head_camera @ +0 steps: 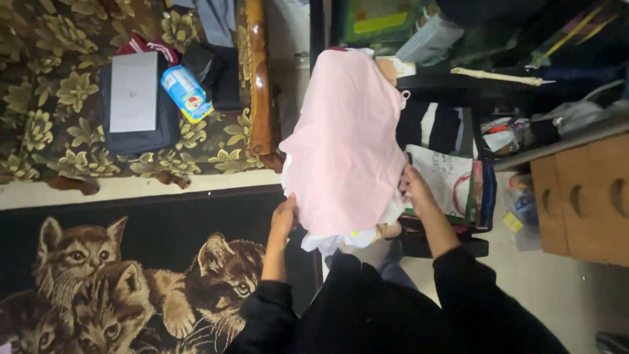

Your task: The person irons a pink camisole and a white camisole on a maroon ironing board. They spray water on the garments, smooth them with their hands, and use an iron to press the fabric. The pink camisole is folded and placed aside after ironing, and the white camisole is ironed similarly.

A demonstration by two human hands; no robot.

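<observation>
A pale pink garment point(344, 144) hangs spread out in front of me, with a white piece of cloth point(341, 241) showing under its lower edge. My left hand point(283, 219) grips the garment's lower left edge. My right hand point(414, 190) grips its lower right edge. Both my arms are in black sleeves. The cloth hides whatever lies directly behind it.
A sofa with a floral cover point(72, 98) carries a grey laptop point(133, 92) on a dark bag and a blue packet point(187, 93). A dark rug with kittens point(98, 275) lies at the left. Cluttered shelves point(498, 78), a printed bag point(452, 180) and wooden drawers point(583, 196) stand at the right.
</observation>
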